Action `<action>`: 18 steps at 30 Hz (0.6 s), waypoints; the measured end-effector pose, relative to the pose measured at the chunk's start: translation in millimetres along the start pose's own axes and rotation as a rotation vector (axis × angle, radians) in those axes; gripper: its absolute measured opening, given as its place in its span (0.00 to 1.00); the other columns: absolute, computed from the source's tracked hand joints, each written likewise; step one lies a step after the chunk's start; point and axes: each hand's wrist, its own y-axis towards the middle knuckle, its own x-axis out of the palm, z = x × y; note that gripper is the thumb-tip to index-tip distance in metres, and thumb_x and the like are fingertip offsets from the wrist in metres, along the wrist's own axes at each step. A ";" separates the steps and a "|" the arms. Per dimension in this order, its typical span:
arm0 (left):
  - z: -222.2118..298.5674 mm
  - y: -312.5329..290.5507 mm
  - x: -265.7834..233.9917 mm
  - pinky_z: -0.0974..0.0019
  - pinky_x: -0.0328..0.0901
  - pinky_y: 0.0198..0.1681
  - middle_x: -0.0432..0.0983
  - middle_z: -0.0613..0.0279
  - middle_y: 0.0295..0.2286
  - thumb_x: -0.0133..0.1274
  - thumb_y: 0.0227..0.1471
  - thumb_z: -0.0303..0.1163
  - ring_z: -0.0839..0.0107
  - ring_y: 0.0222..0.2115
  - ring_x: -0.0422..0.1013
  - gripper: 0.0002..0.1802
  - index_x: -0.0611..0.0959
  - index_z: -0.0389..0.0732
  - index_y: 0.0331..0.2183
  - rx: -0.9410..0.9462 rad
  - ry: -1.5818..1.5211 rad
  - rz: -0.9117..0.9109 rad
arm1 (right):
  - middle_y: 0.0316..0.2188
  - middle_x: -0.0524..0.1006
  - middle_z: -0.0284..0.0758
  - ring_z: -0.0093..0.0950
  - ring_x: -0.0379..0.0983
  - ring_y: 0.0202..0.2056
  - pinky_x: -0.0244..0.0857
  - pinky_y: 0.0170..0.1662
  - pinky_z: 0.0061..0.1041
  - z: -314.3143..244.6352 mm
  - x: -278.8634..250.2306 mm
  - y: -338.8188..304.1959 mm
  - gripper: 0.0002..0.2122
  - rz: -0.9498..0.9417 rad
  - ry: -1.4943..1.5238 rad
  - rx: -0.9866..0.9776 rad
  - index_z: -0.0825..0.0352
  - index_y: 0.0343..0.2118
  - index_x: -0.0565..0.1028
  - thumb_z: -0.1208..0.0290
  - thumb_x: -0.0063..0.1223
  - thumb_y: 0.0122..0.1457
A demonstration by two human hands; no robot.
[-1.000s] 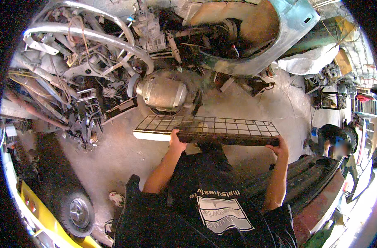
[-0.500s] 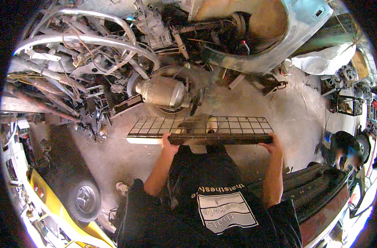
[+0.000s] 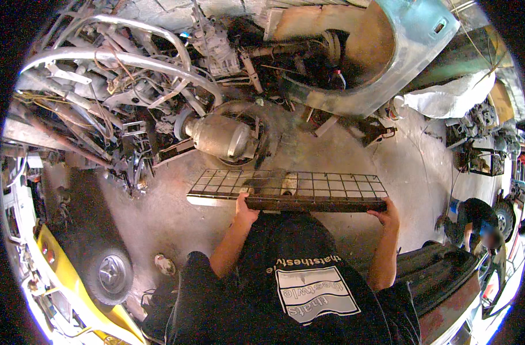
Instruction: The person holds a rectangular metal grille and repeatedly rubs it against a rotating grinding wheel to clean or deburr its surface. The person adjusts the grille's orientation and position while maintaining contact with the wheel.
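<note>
A long panel of dark wire grid point(image 3: 349, 187) with a solid dark bar along its near edge lies level in front of my body. My left hand point(image 3: 246, 210) is closed around the near edge, left of the middle, thumb on top. At the near right corner my right hand point(image 3: 387, 211) grips the same panel, its fingers partly hidden underneath. A pale strip point(image 3: 211, 200) shows along the left part of the near edge. Through the grid I see the floor and what look like my shoes.
Ahead on the floor rests a metal cylinder point(image 3: 219, 137) beside piled metal tubes point(image 3: 130, 56). A teal car fender point(image 3: 366, 98) leans at the far right. To the left stands a yellow vehicle point(image 3: 61, 273) with a wheel point(image 3: 110, 274). Another person point(image 3: 475, 214) bends over at the right.
Both hands and the wire-grid panel have shifted slightly right and toward me, the grip unchanged. The view has tilted a little. The person at the right has changed posture.
</note>
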 end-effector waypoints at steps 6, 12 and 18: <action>-5.7 -16.6 16.0 0.56 0.63 0.36 0.66 0.57 0.33 0.47 0.35 0.35 0.59 0.32 0.65 0.19 0.69 0.40 0.33 -0.054 -0.079 0.060 | 0.28 0.69 0.41 0.40 0.66 0.33 0.68 0.28 0.45 -11.3 -12.3 10.2 0.11 -0.139 -0.245 -0.235 0.67 0.28 0.67 0.68 0.48 0.42; -18.2 -20.5 34.3 0.52 0.61 0.38 0.64 0.55 0.33 0.46 0.36 0.35 0.56 0.33 0.63 0.20 0.67 0.39 0.35 -0.056 -0.073 0.116 | 0.29 0.69 0.41 0.41 0.66 0.33 0.68 0.28 0.45 -25.1 -7.3 -18.4 0.13 -0.201 -0.266 -0.266 0.67 0.29 0.66 0.66 0.50 0.41; -28.1 -26.5 42.8 0.50 0.61 0.39 0.64 0.54 0.33 0.47 0.34 0.35 0.56 0.34 0.63 0.18 0.68 0.38 0.32 -0.089 -0.111 0.017 | 0.29 0.69 0.42 0.40 0.66 0.32 0.69 0.27 0.44 -22.3 -30.4 -9.1 0.13 -0.173 -0.522 -0.555 0.68 0.29 0.66 0.67 0.50 0.42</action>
